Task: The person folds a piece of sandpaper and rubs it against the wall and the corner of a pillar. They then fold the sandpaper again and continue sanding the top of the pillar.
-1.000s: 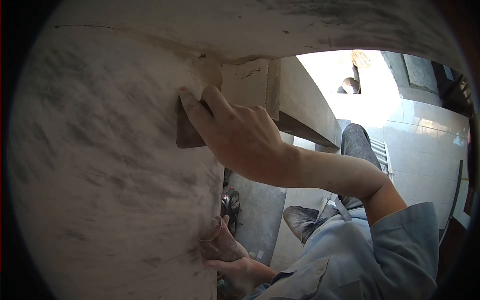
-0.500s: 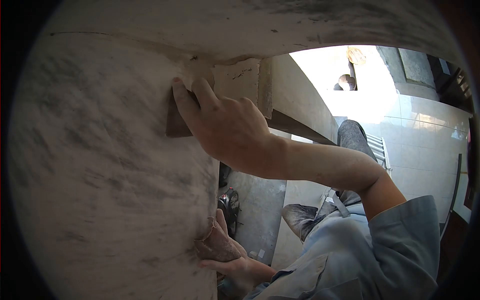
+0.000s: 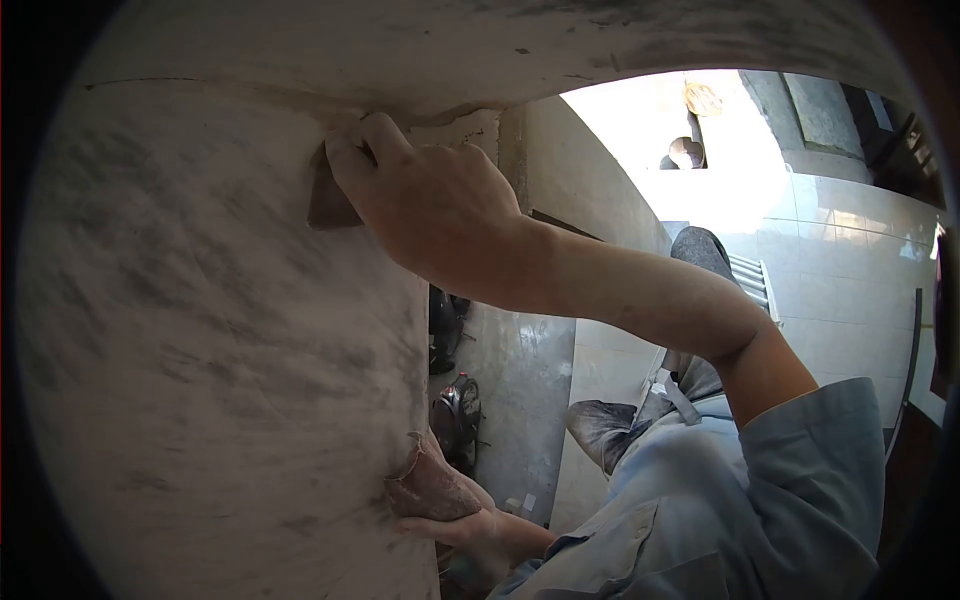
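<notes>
The right hand (image 3: 440, 205) was up near the corner where the smudged pale wall (image 3: 200, 330) met the overhanging surface (image 3: 440, 60) above it. Its fingers were bent and closed over a flat brown pad (image 3: 333, 200), with a narrow gap between two of them. The pad lay against the wall, one corner showing below and left of the fingers; the rest was hidden under the hand.

Lower down, at the wall's edge, the left hand (image 3: 470, 530) was partly closed around a curled brown sheet (image 3: 435, 485) (rough at its upper edge, by the look of it). The sheet overlapped the wall's edge in the view, though whether it touched the wall could not be told.

Just right of the upper corner, a pale beam (image 3: 580, 165) ran back behind the right forearm. The person wore a light blue-grey shirt (image 3: 690, 510) and dusty dark trousers (image 3: 605, 430). Beyond the wall's edge, a dark object (image 3: 457, 410) with a small red spot stood on the grey floor (image 3: 520, 400). Pale tiles (image 3: 840, 280) spread out on the right, and a white slatted frame (image 3: 755, 285) showed beside one knee.
</notes>
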`<state>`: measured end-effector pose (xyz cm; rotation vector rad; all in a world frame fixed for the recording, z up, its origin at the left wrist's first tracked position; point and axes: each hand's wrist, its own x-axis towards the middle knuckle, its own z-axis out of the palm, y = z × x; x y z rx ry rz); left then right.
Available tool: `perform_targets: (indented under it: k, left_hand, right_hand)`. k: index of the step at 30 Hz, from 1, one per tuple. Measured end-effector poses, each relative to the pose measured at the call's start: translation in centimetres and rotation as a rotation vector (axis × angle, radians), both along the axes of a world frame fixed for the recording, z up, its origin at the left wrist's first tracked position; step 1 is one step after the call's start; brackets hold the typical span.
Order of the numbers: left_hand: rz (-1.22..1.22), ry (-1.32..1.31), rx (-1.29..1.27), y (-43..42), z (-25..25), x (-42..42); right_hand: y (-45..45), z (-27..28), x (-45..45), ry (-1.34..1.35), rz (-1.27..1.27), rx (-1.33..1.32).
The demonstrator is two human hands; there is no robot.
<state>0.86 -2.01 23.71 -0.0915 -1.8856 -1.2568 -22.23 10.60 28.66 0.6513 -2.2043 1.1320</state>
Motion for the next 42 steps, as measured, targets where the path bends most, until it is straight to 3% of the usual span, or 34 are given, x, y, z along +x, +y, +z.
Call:
perform_targets:
  k: [6, 9, 24, 30, 33, 37, 40, 42]
  left_hand:
    - [0.006, 0.044, 0.004, 0.0, -0.6, 0.3]
    - [0.019, 0.036, -0.026, -0.2, -0.4, 0.3]
    - [0.03, 0.099, -0.031, 0.0, -0.5, 0.1]
    - [0.045, 0.112, -0.041, 0.0, -0.5, 0.6]
    - [0.046, 0.146, -0.032, 0.0, -0.7, 0.2]
    - [0.072, 0.195, -0.03, -0.1, -0.8, 0.5]
    - [0.102, 0.374, 0.182, 0.4, -1.4, 0.5]
    - [-0.088, 0.587, 0.76, 1.3, -1.6, 0.0]
  right_hand:
    - [-0.7, -1.8, 2.0, 0.156, 0.014, -0.087]
    - [0.0, -0.5, 0.3, 0.102, -0.084, -0.005]
    - [-0.6, -1.8, 1.9, 0.155, -0.014, -0.068]
    - [-0.1, -0.6, 2.2, 0.056, -0.012, 0.014]
    - [-0.7, -1.7, 2.1, 0.144, 0.014, -0.063]
    - [-0.1, -0.2, 0.7, 0.062, -0.019, 0.036]
    - [-0.3, -0.8, 2.6, 0.088, -0.006, 0.001]
    - [-0.2, -1.2, 1.9, 0.075, 0.041, -0.053]
